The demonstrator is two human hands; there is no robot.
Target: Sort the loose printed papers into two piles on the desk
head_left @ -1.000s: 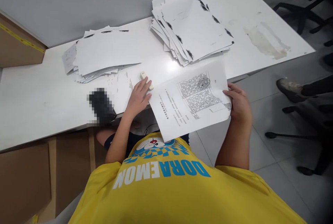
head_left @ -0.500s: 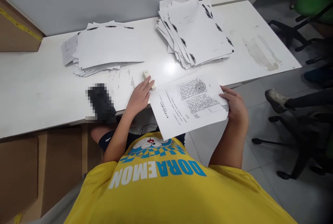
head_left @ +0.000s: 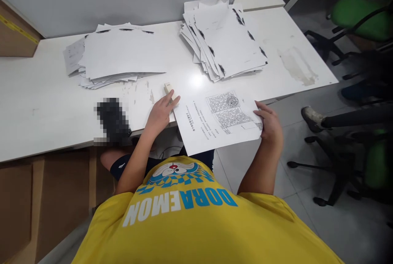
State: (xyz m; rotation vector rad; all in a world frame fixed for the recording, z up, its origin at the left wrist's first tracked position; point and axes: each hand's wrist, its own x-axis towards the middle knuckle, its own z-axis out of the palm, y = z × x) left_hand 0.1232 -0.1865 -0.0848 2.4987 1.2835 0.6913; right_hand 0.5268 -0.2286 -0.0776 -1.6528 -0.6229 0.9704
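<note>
My right hand [head_left: 271, 122] grips the right edge of a printed sheet of paper [head_left: 201, 133], with fingers over it. The sheet carries a text table and a round stamp mark, and is tilted over the desk edge and my lap. Its left edge comes close to my left hand [head_left: 159, 113]. At the front of the desk, my left fingers close over a small cream block [head_left: 167, 87], whose lower part is largely covered. The left thumb is hidden.
On the white desk [head_left: 37, 104] lie a left paper stack [head_left: 123, 53] and a right stack [head_left: 229, 43] with black-marked edges. A blurred black object [head_left: 113, 120] sits by the front edge. Office chairs [head_left: 359, 18] and another person's shoe [head_left: 312, 118] are at right.
The view has shifted slightly, moving the desk and stacks a little left in the picture. The sheet's near corner has risen slightly; both hands keep nearly the same pose.
</note>
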